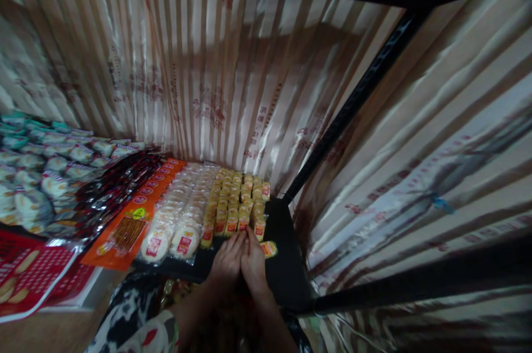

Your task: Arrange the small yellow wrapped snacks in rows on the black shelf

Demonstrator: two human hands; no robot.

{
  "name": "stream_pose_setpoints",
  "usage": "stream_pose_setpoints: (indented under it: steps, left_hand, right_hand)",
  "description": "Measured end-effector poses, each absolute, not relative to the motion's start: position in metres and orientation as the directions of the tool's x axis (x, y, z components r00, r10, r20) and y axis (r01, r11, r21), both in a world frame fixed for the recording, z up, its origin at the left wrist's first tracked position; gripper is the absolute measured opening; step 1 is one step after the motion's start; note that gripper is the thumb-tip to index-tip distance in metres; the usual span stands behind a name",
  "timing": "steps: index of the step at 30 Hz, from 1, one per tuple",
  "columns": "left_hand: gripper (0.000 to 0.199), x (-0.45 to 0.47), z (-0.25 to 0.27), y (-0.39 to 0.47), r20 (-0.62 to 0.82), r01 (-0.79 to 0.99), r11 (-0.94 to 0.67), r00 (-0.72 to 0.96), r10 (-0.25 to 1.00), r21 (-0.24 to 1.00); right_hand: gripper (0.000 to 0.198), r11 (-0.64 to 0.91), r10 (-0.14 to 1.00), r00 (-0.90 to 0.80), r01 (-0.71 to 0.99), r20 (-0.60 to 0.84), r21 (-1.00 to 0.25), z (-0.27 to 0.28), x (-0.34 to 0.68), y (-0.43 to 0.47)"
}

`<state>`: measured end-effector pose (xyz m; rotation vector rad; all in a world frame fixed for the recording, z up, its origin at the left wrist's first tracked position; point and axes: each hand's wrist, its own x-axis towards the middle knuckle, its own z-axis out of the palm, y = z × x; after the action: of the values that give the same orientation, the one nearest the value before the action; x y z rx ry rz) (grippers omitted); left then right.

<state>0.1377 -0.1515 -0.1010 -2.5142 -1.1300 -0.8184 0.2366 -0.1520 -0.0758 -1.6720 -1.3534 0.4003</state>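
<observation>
My left hand (225,260) and my right hand (253,261) are side by side at the front of several rows of small yellow snack packets (222,206). The fingers of both are drawn together, and their tips meet at the lower edge of one front snack packet (243,223) with a red and orange label. My fingers partly cover that packet's lower end. Just right of my right hand, a single snack packet (269,249) lies flat on the black shelf (286,256).
Left of the rows stand clear-wrapped round white crackers (185,242), then an orange bag of brown sticks (124,234), dark red packets (120,181) and white-and-green packets (50,159). A red bag (33,272) lies front left. Black posts (353,103) and striped curtain (216,76) border the shelf.
</observation>
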Motion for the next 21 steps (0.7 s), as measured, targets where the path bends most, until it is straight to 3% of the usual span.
stream_pose_setpoints:
  steps: [9, 21]
  left_hand:
    - [0.047, 0.143, -0.101, -0.149, 0.565, 0.771, -0.635, 0.506, 0.652, 0.043]
    - [0.045, 0.141, -0.099, -0.151, 0.397, 0.687, -0.674, 0.558, 0.729, 0.271]
  right_hand:
    - [0.057, -0.035, 0.873, 0.428, 0.533, 0.233, -0.845, -0.052, 0.223, -0.138]
    - [0.072, -0.156, 0.904, 0.427, 0.414, 0.040, -0.897, -0.039, 0.219, -0.097]
